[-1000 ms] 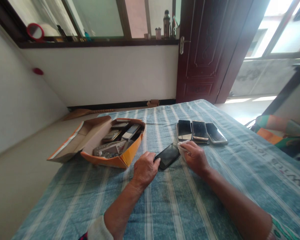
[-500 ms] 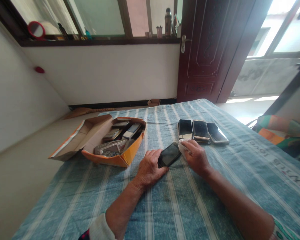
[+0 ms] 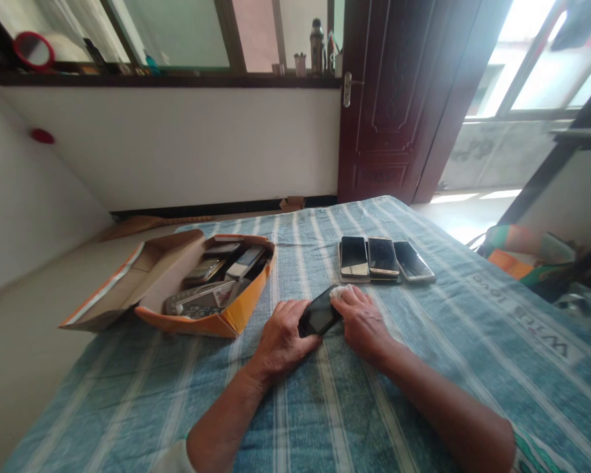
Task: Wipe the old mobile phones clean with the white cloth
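A dark smartphone (image 3: 319, 316) lies tilted between my two hands, just above or on the striped cloth. My left hand (image 3: 282, 336) grips its near left end, thumb along the lower edge and fingers over the upper edge. In my right hand (image 3: 363, 323) a crumpled white tissue or cloth (image 3: 342, 293) is pinched, pressed on the phone's far right end. The right fingers cover part of that end. Beyond my right hand lie a black phone (image 3: 354, 256), a gold-edged phone (image 3: 383, 256) and a silver-edged phone (image 3: 414, 261), side by side, with others under the first two.
To the left stands an open orange cardboard box (image 3: 249, 309) holding several old phones, its lid (image 3: 128, 279) folded out leftward. Everything rests on a blue striped cloth (image 3: 295, 420). A dark red door (image 3: 384, 98) and a window ledge (image 3: 177, 80) are behind.
My right hand with the white tissue has moved from beside the phone's right edge onto its upper right end. The view has turned slightly right; my left hand keeps its grip.
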`<state>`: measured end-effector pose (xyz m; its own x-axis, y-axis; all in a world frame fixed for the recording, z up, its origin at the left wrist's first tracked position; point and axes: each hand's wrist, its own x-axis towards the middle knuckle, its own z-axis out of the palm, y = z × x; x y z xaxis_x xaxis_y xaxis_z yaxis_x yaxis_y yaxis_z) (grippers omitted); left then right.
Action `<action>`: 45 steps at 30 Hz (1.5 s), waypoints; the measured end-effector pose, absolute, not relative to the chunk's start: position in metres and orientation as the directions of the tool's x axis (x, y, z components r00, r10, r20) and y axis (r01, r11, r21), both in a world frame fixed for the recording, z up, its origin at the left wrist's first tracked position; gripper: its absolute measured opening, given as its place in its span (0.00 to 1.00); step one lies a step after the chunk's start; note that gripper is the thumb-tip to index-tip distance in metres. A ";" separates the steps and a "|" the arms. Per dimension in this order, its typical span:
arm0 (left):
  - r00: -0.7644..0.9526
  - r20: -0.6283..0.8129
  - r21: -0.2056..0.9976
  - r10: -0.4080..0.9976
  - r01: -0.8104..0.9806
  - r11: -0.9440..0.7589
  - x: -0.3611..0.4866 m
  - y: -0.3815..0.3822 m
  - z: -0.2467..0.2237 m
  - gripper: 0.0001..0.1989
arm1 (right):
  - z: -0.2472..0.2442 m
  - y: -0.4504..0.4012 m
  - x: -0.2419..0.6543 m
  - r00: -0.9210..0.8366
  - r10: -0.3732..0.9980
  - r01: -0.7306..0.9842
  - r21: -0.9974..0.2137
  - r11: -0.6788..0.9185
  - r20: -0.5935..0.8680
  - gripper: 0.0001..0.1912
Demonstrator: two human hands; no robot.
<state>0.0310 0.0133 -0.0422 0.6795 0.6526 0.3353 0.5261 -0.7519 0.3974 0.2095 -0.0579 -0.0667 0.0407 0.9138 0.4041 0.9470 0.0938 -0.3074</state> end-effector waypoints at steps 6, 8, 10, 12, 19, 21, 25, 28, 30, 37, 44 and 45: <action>0.677 0.340 0.400 0.653 0.525 -0.751 0.031 0.014 -0.043 0.20 | -0.071 -0.056 0.213 -0.055 0.875 0.956 -0.227 0.185 0.480 0.17; 0.679 0.339 0.399 0.651 0.523 -0.753 0.031 0.014 -0.043 0.20 | -0.070 -0.057 0.212 -0.067 0.872 0.968 -0.181 0.175 0.485 0.16; 0.682 0.337 0.398 0.649 0.522 -0.754 0.031 0.014 -0.043 0.19 | -0.069 -0.058 0.210 -0.074 0.872 0.974 -0.154 0.169 0.484 0.15; 0.681 0.338 0.401 0.649 0.520 -0.754 0.032 0.014 -0.042 0.18 | -0.067 -0.058 0.208 -0.087 0.869 0.969 -0.163 0.188 0.486 0.14; 0.684 0.353 0.378 0.638 0.519 -0.767 0.031 0.017 -0.047 0.16 | -0.062 -0.063 0.189 -0.194 0.846 0.919 -0.208 0.334 0.497 0.12; 0.685 0.365 0.368 0.630 0.516 -0.774 0.030 0.020 -0.051 0.17 | -0.060 -0.065 0.180 -0.250 0.838 0.908 -0.183 0.377 0.485 0.10; 0.687 0.379 0.368 0.620 0.503 -0.782 0.029 0.023 -0.055 0.20 | -0.058 -0.067 0.172 -0.300 0.834 0.903 -0.145 0.405 0.463 0.09; 0.689 0.377 0.371 0.619 0.500 -0.782 0.029 0.022 -0.053 0.18 | -0.060 -0.066 0.175 -0.302 0.828 0.908 -0.123 0.401 0.473 0.09; 0.694 0.361 0.371 0.624 0.507 -0.778 0.030 0.020 -0.050 0.17 | -0.062 -0.065 0.180 -0.291 0.828 0.916 -0.111 0.386 0.479 0.09; 0.695 0.292 0.396 0.657 0.537 -0.745 0.032 0.014 -0.041 0.19 | -0.066 -0.056 0.208 -0.161 0.868 0.954 -0.150 0.258 0.470 0.16; 0.691 0.266 0.404 0.672 0.552 -0.729 0.032 0.012 -0.039 0.21 | -0.067 -0.053 0.218 -0.092 0.867 0.936 -0.255 0.243 0.490 0.17; 0.692 0.271 0.402 0.669 0.551 -0.732 0.032 0.012 -0.039 0.21 | -0.066 -0.054 0.213 -0.117 0.864 0.925 -0.264 0.274 0.489 0.16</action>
<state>0.0323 0.0124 -0.0393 0.6916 0.6694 0.2711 0.5505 -0.7316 0.4021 0.2130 -0.0541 -0.0663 -0.1166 0.8643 0.4893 0.9246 0.2743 -0.2643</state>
